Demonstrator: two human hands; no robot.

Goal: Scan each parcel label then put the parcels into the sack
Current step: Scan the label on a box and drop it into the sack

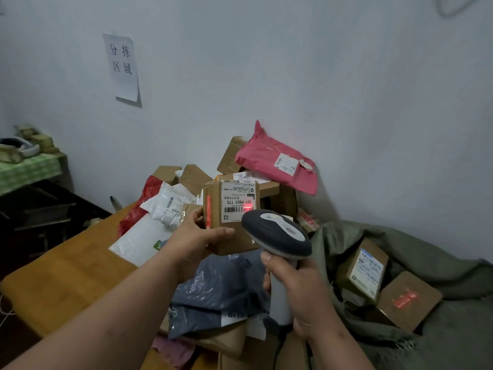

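My left hand [196, 236] grips a small cardboard parcel [213, 209] from below and holds it upright above the pile. Its white label [238, 201] faces me, and a red scan light falls on the barcode. My right hand [296, 287] holds the handle of a grey and white barcode scanner [277, 233], whose head points at that label from just below it. The green-grey sack [440, 263] lies open at the right with two cardboard parcels [365, 271] inside.
A heap of parcels covers the wooden table [66, 271]: a pink mailer [277, 162] against the wall, white mailers [149, 236], a dark grey mailer [221, 287] under my hands, and more boxes. A paper sign [122, 66] hangs on the wall. A green-clothed table [26, 169] stands far left.
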